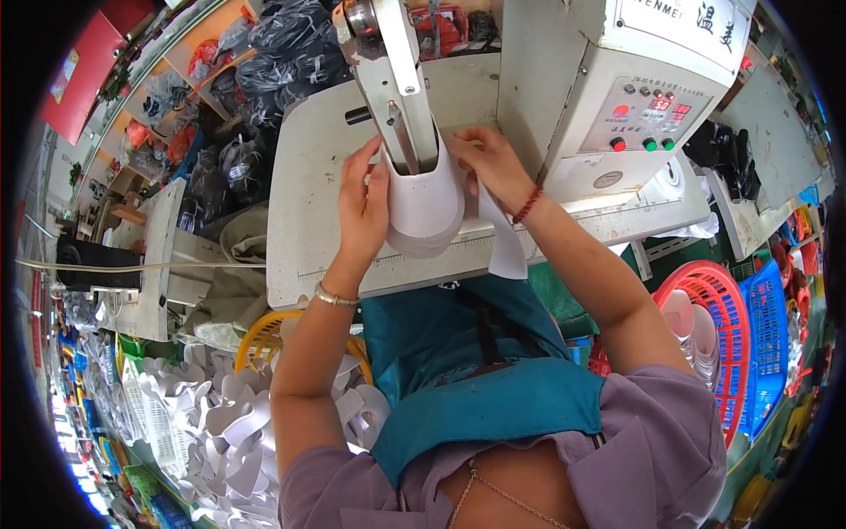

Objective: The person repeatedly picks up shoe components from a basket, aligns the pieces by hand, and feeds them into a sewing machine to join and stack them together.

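Note:
A white, smooth, U-shaped piece like a shoe upper [423, 204] is wrapped around the lower end of the upright metal arm [401, 106] of a cream machine. My left hand [363, 203] is at its left side, thumb and fingers closed against the edge. On the other side my right hand [493, 167] is closed, its fingertips pinched at the upper right edge of the piece. A white flap [507, 247] hangs below my right hand over the table's front edge; whether it joins the piece, I cannot tell.
The machine's control box [648, 106], with buttons and red displays, rises at right on the worktable [308, 167]. White cut pieces [220, 432] heap at lower left beside a yellow basket [256, 339]. At right are a red basket [736, 326] and a blue crate [765, 344]. Black bags [286, 44] fill the shelves behind.

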Available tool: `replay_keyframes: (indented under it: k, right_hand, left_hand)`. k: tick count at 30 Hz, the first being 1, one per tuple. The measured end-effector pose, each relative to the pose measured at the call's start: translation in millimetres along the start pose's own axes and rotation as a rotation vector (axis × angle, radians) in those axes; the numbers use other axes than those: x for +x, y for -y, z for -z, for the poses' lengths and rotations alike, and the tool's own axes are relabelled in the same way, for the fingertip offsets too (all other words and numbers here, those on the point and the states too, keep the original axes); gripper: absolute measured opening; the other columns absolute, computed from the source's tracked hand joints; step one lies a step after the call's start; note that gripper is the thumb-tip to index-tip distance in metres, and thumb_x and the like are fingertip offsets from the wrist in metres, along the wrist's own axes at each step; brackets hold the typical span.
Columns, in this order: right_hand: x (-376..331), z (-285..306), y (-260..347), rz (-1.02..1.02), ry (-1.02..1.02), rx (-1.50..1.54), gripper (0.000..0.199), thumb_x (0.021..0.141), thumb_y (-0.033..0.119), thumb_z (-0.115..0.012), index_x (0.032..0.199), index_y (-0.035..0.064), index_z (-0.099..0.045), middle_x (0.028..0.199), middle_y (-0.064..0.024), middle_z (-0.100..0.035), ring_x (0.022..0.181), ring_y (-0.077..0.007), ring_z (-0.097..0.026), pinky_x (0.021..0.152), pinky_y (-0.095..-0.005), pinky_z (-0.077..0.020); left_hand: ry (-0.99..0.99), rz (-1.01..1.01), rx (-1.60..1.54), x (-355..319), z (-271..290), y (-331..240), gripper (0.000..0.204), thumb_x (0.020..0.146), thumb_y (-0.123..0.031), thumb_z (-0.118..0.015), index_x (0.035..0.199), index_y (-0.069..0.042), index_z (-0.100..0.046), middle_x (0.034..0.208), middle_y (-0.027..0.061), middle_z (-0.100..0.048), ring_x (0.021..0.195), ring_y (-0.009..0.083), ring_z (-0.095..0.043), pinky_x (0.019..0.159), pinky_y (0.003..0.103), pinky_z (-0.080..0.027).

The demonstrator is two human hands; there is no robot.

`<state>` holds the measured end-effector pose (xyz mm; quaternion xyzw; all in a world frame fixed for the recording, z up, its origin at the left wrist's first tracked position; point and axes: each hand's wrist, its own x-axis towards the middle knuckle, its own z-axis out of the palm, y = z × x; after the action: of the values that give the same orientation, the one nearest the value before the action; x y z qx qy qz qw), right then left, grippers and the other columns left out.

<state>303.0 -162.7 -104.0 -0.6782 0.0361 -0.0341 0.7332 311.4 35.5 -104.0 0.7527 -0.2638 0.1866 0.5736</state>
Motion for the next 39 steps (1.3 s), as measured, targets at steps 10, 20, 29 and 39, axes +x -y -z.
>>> replay_keyframes:
  k: [10, 20, 29, 39]
  right_hand:
    - [-56, -2, 70, -0.18, 0.431, 0.887, 0.02, 0.091, 0.028, -0.053, 0.077, 0.0143, -0.046, 0.062, 0.0072, -0.034, 0.042, -0.0057, -0.033, 0.045, -0.0233, -0.029]
    - [-58, -22, 67, -0.428, 0.43, 0.69, 0.025, 0.09, 0.028, -0.055, 0.074, 0.0151, -0.041, 0.061, 0.006, -0.034, 0.046, -0.0067, -0.033, 0.046, -0.0244, -0.0328]
    - [-64, -13, 48, -0.12, 0.458, 0.312, 0.019, 0.093, 0.026, -0.049, 0.086, 0.0079, -0.051, 0.077, 0.0015, -0.048, 0.068, -0.008, -0.047, 0.063, -0.0238, -0.0397]
    - [-88, 2, 110, 0.666, 0.629, 0.016, 0.02, 0.088, 0.012, -0.058, 0.103, -0.0031, -0.056, 0.094, -0.0088, -0.063, 0.081, -0.0091, -0.057, 0.071, -0.0234, -0.0458]
  left_hand:
    - [0.535, -0.264, 0.126, -52, 1, -90, 0.035, 0.066, 0.005, -0.058, 0.101, -0.001, -0.058, 0.106, 0.0184, -0.053, 0.073, 0.0287, -0.059, 0.066, 0.036, -0.048]
    - [0.485, -0.885, 0.671, -48, -7, -135, 0.02, 0.073, -0.009, -0.06, 0.093, -0.012, -0.061, 0.111, 0.0071, -0.056, 0.102, 0.0251, -0.055, 0.096, 0.044, -0.035]
    - [0.809, -0.838, 0.414, -23, 16, -158, 0.018, 0.063, -0.008, -0.063, 0.067, -0.012, -0.046, 0.074, 0.0009, -0.055, 0.074, 0.0196, -0.056, 0.09, 0.042, -0.038]
    - [0.326, 0.132, -0.536, 30, 40, -151, 0.022, 0.08, -0.022, -0.061, 0.076, -0.005, -0.048, 0.071, 0.0025, -0.056, 0.063, 0.0047, -0.05, 0.056, 0.018, -0.039]
